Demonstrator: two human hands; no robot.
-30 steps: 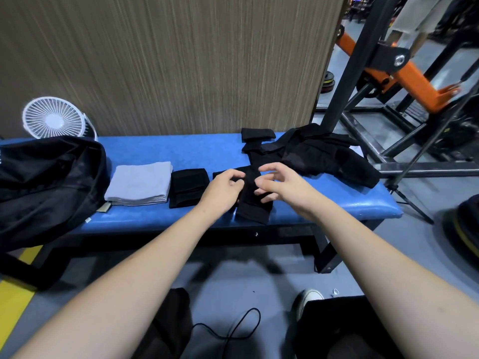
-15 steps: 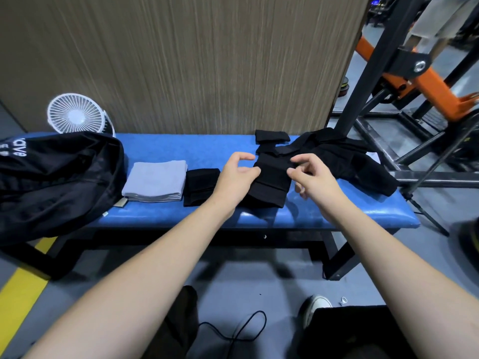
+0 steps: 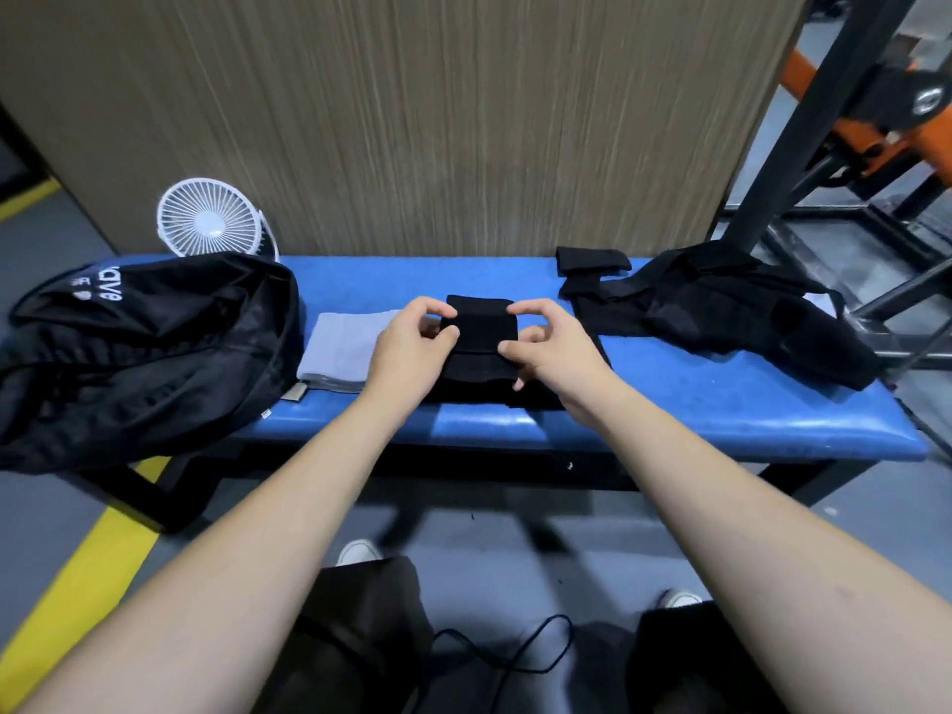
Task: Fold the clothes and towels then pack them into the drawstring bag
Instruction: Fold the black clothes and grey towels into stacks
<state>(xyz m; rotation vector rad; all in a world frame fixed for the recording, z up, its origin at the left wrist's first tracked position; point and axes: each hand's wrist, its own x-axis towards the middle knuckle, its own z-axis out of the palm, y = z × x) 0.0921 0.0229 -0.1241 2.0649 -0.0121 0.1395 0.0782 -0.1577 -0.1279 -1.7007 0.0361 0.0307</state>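
Note:
On the blue bench point(image 3: 669, 409), my left hand point(image 3: 412, 350) and my right hand point(image 3: 554, 353) pinch the left and right edges of a small folded black cloth point(image 3: 481, 327). It sits above another folded black piece point(image 3: 474, 386), which my hands partly hide. Just left of it lies a folded grey towel point(image 3: 342, 342). The black drawstring bag point(image 3: 144, 342) slumps over the bench's left end. A heap of unfolded black clothes point(image 3: 731, 306) lies at the right, with a small folded black piece point(image 3: 592, 260) behind it.
A small white fan point(image 3: 208, 219) stands behind the bag against the wood-grain wall. Black and orange gym frames point(image 3: 803, 146) rise at the right. A black cord point(image 3: 515, 657) lies on the grey floor by my shoes; a yellow line runs at the left.
Both hands carried the folded black cloth leftward from in front of the clothes heap to above the other folded black piece beside the grey towel. The view shifted too.

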